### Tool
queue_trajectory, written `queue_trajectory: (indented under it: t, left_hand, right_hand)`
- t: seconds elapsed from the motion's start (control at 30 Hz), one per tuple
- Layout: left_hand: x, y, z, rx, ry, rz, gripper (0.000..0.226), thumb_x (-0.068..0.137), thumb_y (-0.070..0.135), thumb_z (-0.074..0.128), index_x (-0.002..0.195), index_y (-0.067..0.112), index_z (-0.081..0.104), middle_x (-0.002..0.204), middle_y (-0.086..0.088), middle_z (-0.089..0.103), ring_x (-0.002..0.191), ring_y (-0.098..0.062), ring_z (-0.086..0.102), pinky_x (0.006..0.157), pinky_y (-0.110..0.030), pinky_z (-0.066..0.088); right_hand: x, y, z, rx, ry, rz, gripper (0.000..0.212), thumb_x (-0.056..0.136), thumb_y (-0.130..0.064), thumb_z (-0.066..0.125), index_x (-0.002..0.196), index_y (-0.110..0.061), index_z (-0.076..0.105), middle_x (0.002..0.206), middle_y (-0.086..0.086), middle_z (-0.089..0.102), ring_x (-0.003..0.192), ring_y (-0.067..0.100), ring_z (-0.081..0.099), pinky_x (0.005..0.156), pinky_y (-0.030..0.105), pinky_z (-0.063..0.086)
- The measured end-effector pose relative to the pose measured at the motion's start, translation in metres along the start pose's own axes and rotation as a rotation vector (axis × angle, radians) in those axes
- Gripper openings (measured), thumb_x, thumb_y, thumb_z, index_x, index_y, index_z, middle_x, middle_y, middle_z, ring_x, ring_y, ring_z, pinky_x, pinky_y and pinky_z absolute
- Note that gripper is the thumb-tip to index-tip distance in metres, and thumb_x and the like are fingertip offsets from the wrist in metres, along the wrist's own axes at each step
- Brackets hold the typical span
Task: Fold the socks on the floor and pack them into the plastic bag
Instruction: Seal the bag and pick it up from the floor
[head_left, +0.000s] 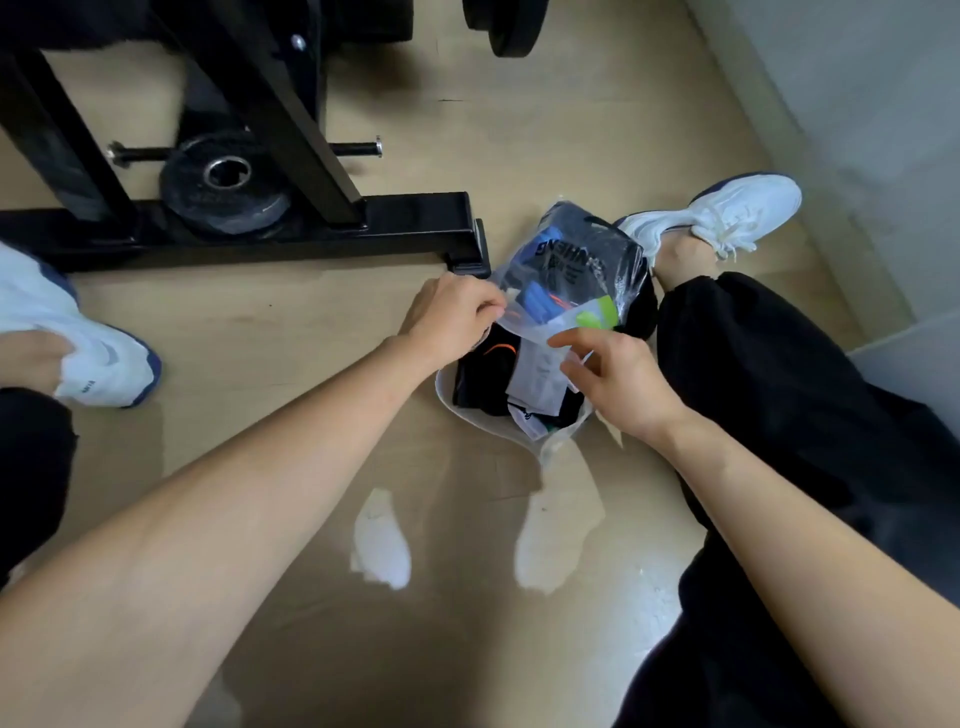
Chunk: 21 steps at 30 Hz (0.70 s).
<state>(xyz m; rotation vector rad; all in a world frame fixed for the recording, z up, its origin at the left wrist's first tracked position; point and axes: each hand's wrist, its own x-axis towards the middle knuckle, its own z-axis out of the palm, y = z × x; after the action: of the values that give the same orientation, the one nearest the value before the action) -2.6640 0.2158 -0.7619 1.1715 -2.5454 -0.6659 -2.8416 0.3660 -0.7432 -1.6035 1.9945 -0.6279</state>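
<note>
While left hand (452, 318) pinches plastic bag (488, 421) rim, right hand (621, 376) pinches near edge; socks (480, 382) inside.

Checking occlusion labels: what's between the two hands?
Head view: the open rim of the plastic bag, pinched by the left hand and right hand, with dark socks showing inside it.
</note>
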Motion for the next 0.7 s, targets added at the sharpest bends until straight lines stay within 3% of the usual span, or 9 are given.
queue_trajectory:
  t: [0.1, 0.23, 0.33, 0.47, 0.6, 0.7]
  left_hand:
    - [0.000, -0.003, -0.005, -0.141, 0.073, -0.147, 0.017, 0.089, 0.013, 0.061, 0.084, 0.015, 0.077, 0.078, 0.001, 0.075, 0.081, -0.023, 0.069, 0.077, -0.031, 0.052]
    - [0.000, -0.010, -0.028, -0.593, 0.191, -0.425, 0.018, 0.087, 0.005, 0.062, 0.086, 0.013, 0.079, 0.073, -0.001, 0.074, 0.061, -0.007, 0.071, 0.069, -0.027, 0.060]
    - [-0.005, -0.012, -0.046, -0.727, 0.270, -0.520, 0.023, 0.086, -0.002, 0.058, 0.089, 0.010, 0.078, 0.068, -0.003, 0.069, 0.052, -0.003, 0.061, 0.064, -0.020, 0.053]
    - [-0.011, -0.002, -0.066, -0.842, 0.342, -0.562, 0.023, 0.084, -0.006, 0.061, 0.087, 0.009, 0.078, 0.075, -0.003, 0.073, 0.057, -0.007, 0.062, 0.067, -0.020, 0.055]
    - [-0.021, -0.008, -0.078, -0.817, 0.367, -0.564, 0.023, 0.084, -0.005, 0.061, 0.088, 0.009, 0.079, 0.081, -0.006, 0.076, 0.062, -0.009, 0.065, 0.072, -0.024, 0.060]
    - [-0.037, -0.036, -0.079, -0.726, 0.375, -0.619, 0.025, 0.086, -0.003, 0.059, 0.092, 0.009, 0.080, 0.085, -0.005, 0.077, 0.072, -0.012, 0.068, 0.076, -0.025, 0.060]
  right_hand:
    - [0.001, 0.003, 0.002, 0.008, 0.039, 0.026, 0.036, 0.089, -0.005, 0.065, 0.121, -0.020, 0.066, 0.088, -0.004, 0.062, 0.072, 0.017, 0.060, 0.072, 0.024, 0.045]
    - [0.000, 0.007, 0.005, -0.134, 0.048, 0.162, 0.035, 0.082, -0.010, 0.065, 0.117, -0.017, 0.065, 0.087, -0.003, 0.063, 0.088, 0.026, 0.062, 0.078, 0.036, 0.051]
    - [-0.007, 0.002, 0.009, -0.126, -0.036, 0.267, 0.029, 0.081, -0.035, 0.074, 0.101, -0.018, 0.063, 0.085, -0.001, 0.066, 0.084, 0.023, 0.059, 0.072, 0.033, 0.047]
    - [-0.017, -0.015, 0.031, -0.154, -0.158, 0.266, 0.050, 0.075, -0.065, 0.072, 0.079, -0.019, 0.050, 0.071, -0.004, 0.055, 0.071, 0.020, 0.054, 0.063, 0.034, 0.044]
    - [-0.017, -0.024, 0.059, -0.166, -0.127, 0.188, 0.028, 0.084, -0.030, 0.063, 0.069, -0.020, 0.043, 0.068, 0.005, 0.055, 0.070, 0.034, 0.057, 0.056, 0.036, 0.042]
    - [-0.013, -0.020, 0.063, -0.059, -0.129, 0.165, 0.031, 0.083, -0.035, 0.062, 0.062, -0.022, 0.043, 0.061, 0.000, 0.054, 0.062, 0.029, 0.054, 0.059, 0.041, 0.048]
